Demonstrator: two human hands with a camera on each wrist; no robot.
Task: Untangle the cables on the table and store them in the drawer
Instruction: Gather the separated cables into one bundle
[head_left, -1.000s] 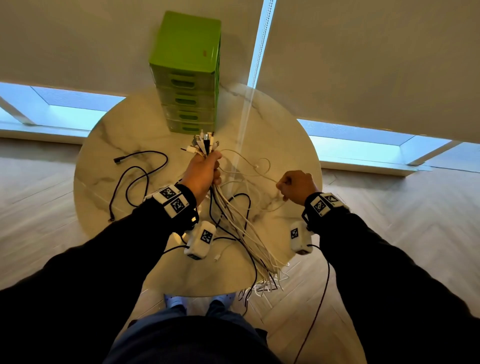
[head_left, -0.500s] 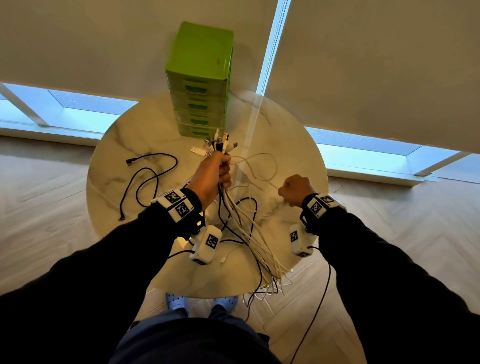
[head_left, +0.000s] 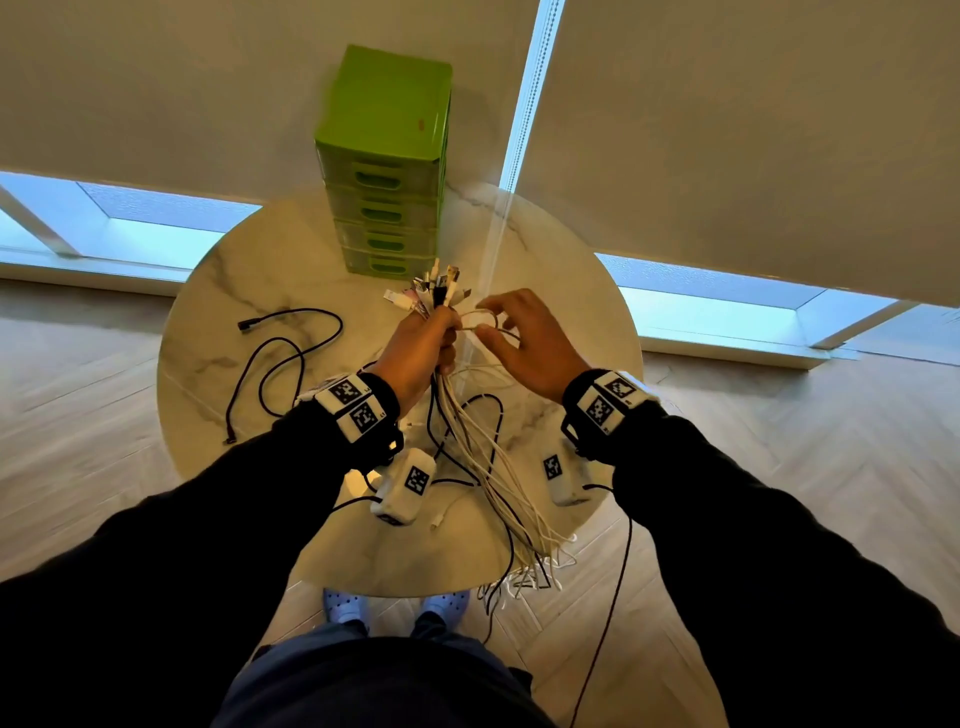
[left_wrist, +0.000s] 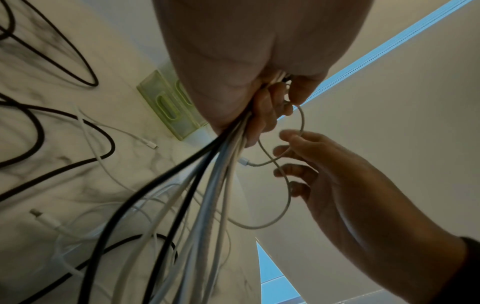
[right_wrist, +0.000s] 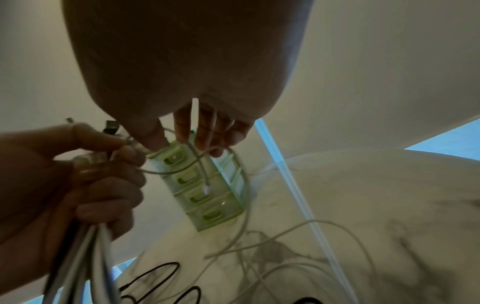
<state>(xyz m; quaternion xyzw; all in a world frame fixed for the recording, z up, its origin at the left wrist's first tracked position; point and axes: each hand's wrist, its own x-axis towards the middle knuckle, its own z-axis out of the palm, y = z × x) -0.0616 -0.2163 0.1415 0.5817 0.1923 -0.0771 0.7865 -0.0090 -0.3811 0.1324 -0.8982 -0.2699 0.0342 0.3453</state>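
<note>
The bundle (head_left: 470, 431) of cables stood upright in my left hand (head_left: 418, 348), which was wrapped tight round it just under the plugs (head_left: 439, 283); the long tails ran down across the surface (head_left: 218, 312) and spilled over its near edge toward the floor. One thin white cable (left_wrist: 287, 185) looped out beside that fist, its plug end dangling free.

A second before, my right hand (head_left: 530, 343) had been a closed fist held well off to the right. Now it had come in next to the left one with its fingers spread, and the white loop lay across the fingertips (left_wrist: 288, 134). Whether they actually pinched it I could not tell; it looked draped over them more than gripped.

I took that to mean I was adding this strand to the bundle, so the sorting was well along. A black cable (head_left: 283, 358) lay loose on the left of the surface, apart from the rest. The green drawers (head_left: 387, 171) at the far edge were all closed, so nothing was stored yet.
</note>
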